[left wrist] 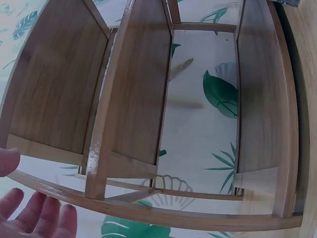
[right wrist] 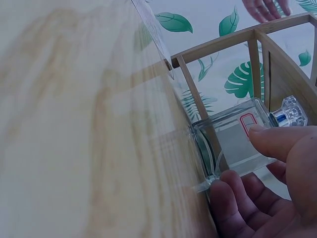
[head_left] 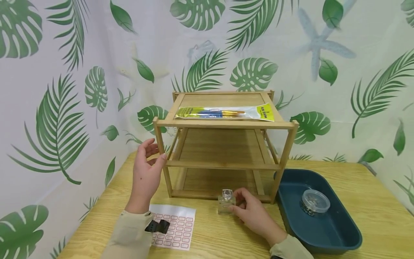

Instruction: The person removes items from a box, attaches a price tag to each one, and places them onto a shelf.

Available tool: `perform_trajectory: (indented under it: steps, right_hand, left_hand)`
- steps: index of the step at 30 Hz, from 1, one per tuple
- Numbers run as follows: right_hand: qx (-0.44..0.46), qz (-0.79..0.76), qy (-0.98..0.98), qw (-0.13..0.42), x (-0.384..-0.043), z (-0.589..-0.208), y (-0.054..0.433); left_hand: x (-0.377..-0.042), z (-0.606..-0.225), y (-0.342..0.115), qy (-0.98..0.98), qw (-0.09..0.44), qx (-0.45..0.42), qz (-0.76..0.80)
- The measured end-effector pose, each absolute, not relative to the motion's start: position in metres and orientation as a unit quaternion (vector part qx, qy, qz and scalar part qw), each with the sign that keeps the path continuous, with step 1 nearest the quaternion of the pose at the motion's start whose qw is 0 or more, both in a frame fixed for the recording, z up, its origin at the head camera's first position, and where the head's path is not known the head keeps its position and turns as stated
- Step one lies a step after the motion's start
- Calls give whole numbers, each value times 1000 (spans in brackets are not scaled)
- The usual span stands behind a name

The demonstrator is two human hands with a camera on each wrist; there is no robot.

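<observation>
My right hand (head_left: pixel 253 212) pinches a clear glass perfume bottle (head_left: pixel 225 205) between thumb and fingers. The bottle stands upright at the table, in front of the wooden rack's lowest tier. A small red-framed label (right wrist: pixel 247 124) shows on its side by my thumb in the right wrist view, and its cap (right wrist: pixel 292 113) is faceted and clear. My left hand (head_left: pixel 148 169) is raised beside the left front post of the three-tier wooden rack (head_left: pixel 223 165). Its fingers are loosely bent and hold nothing; the thumb tip lies right at the post.
A packet of paint brushes (head_left: pixel 226 112) lies on the rack's top tier. A sheet of red-framed labels (head_left: pixel 176 228) lies below my left wrist. To the right, a dark blue tray (head_left: pixel 326 233) holds a round clear tub (head_left: pixel 316 201). Behind is a leaf-print curtain (head_left: pixel 207 43).
</observation>
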State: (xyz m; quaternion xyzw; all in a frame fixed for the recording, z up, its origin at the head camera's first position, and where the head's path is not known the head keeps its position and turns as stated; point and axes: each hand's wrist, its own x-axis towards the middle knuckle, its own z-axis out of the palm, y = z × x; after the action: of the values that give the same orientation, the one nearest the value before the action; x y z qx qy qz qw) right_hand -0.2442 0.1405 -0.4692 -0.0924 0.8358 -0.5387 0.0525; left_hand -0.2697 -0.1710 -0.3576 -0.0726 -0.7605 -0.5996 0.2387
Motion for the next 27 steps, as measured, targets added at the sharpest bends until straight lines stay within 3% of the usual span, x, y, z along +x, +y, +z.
perform_trajectory:
  steps: [6, 18, 27]
  right_hand:
    - [-88, -539, 837, 43, -244, -468, 139]
    - [-109, -509, 854, 25, -237, -458, 137]
    - [-129, -498, 857, -13, -229, -416, 129]
  left_hand:
    - [-278, -365, -175, -770, 189, -54, -607]
    - [-286, -372, -178, -776, 180, -36, -604]
    - [-288, -375, -180, -777, 186, -36, -600]
